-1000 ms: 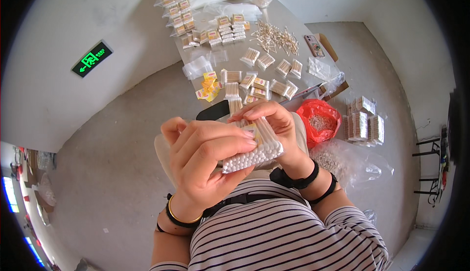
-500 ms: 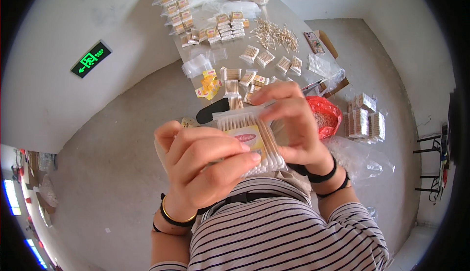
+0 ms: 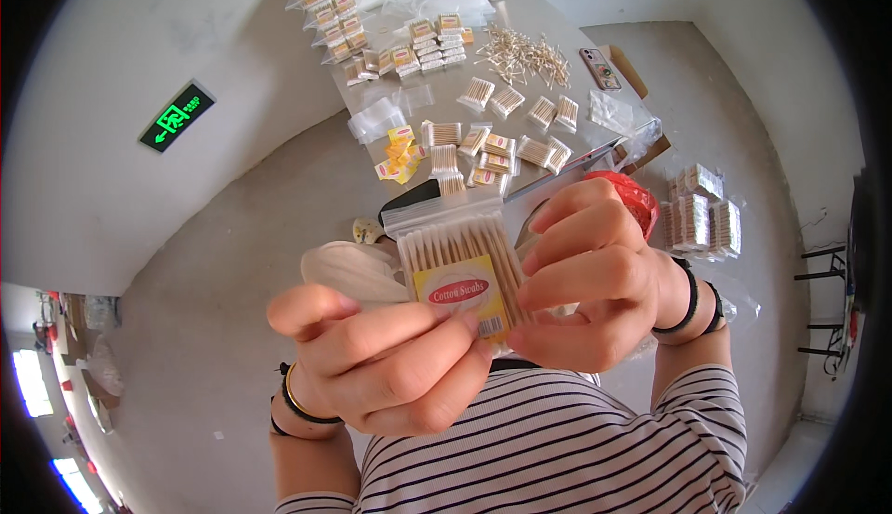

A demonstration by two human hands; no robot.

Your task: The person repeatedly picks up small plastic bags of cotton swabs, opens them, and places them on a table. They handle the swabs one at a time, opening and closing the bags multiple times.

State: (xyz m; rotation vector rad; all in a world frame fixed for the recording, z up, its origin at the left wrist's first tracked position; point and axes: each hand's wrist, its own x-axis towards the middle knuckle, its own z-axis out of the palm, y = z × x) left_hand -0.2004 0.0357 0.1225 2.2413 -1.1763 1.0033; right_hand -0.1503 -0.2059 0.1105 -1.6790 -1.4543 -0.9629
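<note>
1. Head view: clear, crinkly zip bag (image 3: 418, 263), flat rectangle, full of thin wooden swabs (image 3: 499, 252); glossy yellow card (image 3: 460, 296) inside. It's in the hands, off the bench (image 3: 530, 12).
2. Left grip (image 3: 381, 365) clamped on bag bottom. Right grip (image 3: 599, 291) at right edge; can't tell if clamped.
3. Vs 0.5 s ago: right fingers less spread, more card showing.

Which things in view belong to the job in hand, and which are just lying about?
Seem to belong:
swab pouch between left hand and right hand
swab bundles
loose swabs
yellow labels
clear bags
labelled packs

Probably just lying about:
phone on the table
white scrap on the floor
</note>
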